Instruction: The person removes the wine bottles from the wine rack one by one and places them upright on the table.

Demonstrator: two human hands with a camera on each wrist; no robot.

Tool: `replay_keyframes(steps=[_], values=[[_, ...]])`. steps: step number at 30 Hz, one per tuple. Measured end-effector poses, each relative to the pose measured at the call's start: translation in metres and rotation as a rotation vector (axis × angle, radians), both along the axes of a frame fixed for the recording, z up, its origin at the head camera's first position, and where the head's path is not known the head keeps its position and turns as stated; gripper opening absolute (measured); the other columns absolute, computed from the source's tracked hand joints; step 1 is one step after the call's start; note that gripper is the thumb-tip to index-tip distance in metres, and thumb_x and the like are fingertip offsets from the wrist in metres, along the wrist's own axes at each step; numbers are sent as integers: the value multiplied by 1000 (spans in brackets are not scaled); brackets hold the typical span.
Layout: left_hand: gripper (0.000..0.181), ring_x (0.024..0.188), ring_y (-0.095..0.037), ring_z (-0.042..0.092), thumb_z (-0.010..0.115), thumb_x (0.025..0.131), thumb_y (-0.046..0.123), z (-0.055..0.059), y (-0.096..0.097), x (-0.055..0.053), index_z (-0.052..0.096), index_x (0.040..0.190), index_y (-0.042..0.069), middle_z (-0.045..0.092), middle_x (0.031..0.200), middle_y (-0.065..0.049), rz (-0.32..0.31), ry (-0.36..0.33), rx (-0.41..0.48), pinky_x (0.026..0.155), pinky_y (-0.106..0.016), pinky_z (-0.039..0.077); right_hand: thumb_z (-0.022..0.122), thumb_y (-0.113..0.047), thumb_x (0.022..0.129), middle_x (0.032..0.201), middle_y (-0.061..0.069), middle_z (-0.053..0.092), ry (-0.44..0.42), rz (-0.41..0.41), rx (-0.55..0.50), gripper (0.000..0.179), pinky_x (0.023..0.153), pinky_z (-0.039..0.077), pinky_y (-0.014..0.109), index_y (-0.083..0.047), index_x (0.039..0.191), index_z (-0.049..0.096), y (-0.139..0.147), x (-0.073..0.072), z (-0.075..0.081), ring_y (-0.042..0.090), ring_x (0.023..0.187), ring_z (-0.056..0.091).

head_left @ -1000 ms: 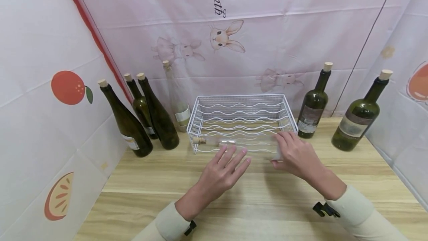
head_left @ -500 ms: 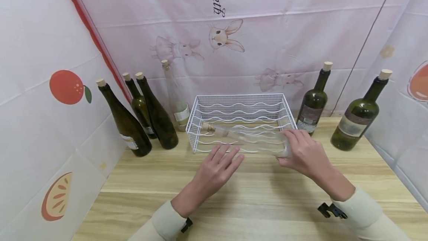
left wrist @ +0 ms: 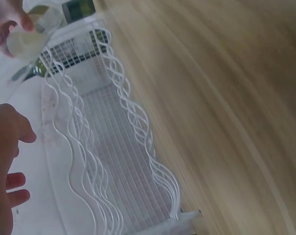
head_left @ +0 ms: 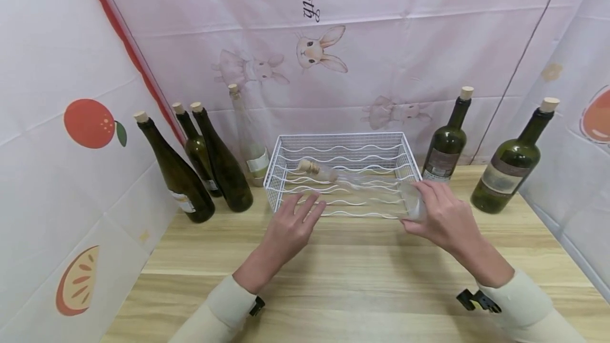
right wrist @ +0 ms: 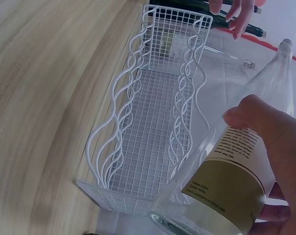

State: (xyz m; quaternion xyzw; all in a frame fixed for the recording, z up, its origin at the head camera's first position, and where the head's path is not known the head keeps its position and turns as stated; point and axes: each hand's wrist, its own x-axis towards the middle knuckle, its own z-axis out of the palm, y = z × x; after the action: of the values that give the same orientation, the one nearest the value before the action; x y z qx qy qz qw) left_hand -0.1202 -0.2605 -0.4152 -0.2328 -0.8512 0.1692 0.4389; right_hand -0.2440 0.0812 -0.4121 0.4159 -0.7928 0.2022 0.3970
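Observation:
My right hand (head_left: 443, 221) grips a clear, corked glass bottle (right wrist: 221, 186) near its base. The bottle lies slantwise above a white wire wine rack (head_left: 376, 144), its cork (head_left: 305, 165) toward the back left. A white and olive label shows under the right hand in the right wrist view. My left hand (head_left: 290, 226) hovers at the rack's front left, fingers spread and touching no bottle. Wavy wires cross the rack, and in the head view I see some through the glass.
Dark green corked bottles (head_left: 178, 173) and one clear bottle (head_left: 254, 158) stand left of the rack. To the right stand two green bottles (head_left: 445, 150), the nearer one close to my right hand. A printed pink cloth (head_left: 333, 83) hangs behind the wooden table (head_left: 352, 290).
The bottle's corked end has risen and swung back from the rack's front row, while my right hand has moved slightly right. My left hand has drifted left, away from the bottle.

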Motion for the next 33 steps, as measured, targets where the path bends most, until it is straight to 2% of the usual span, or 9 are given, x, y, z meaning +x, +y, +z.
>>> replay_keyframes(steps=[6,12,21,26,30,33], values=[[33,101,-37,72,57,95,8,1,-11,-7,73,125,7,75,123,-13,19,8,42,84,-44,64,73,-56,69,106,27,71,0,-16,-37,79,54,59,56,8,115,67,2,-1,0,43,91,69],[39,102,-39,69,65,85,9,-2,-22,-14,71,123,7,73,127,-14,58,1,70,80,-45,63,74,-54,68,106,26,71,8,-10,-81,78,58,60,59,8,115,68,3,-2,0,44,92,69],[38,103,-39,69,60,89,12,1,-38,-23,71,125,6,71,130,-16,143,-13,87,81,-47,62,72,-56,71,109,27,72,-57,-24,-140,78,58,59,61,8,117,67,7,-3,-1,45,94,69],[36,104,-40,69,66,89,13,4,-45,-27,71,123,5,72,129,-18,154,0,126,82,-49,61,68,-59,75,110,27,71,-67,-21,-170,80,60,59,62,9,117,67,10,-4,-2,45,94,68],[37,101,-42,68,70,87,13,6,-51,-32,70,123,3,71,128,-20,157,16,177,75,-52,60,67,-60,76,110,27,71,-65,-21,-193,81,63,58,63,9,118,67,13,-5,-3,46,96,68],[42,100,-44,68,74,86,16,6,-55,-36,69,125,3,70,129,-20,202,19,194,71,-52,60,67,-60,75,110,28,71,-70,-26,-218,81,67,57,64,9,119,67,15,-8,-4,46,97,68]])
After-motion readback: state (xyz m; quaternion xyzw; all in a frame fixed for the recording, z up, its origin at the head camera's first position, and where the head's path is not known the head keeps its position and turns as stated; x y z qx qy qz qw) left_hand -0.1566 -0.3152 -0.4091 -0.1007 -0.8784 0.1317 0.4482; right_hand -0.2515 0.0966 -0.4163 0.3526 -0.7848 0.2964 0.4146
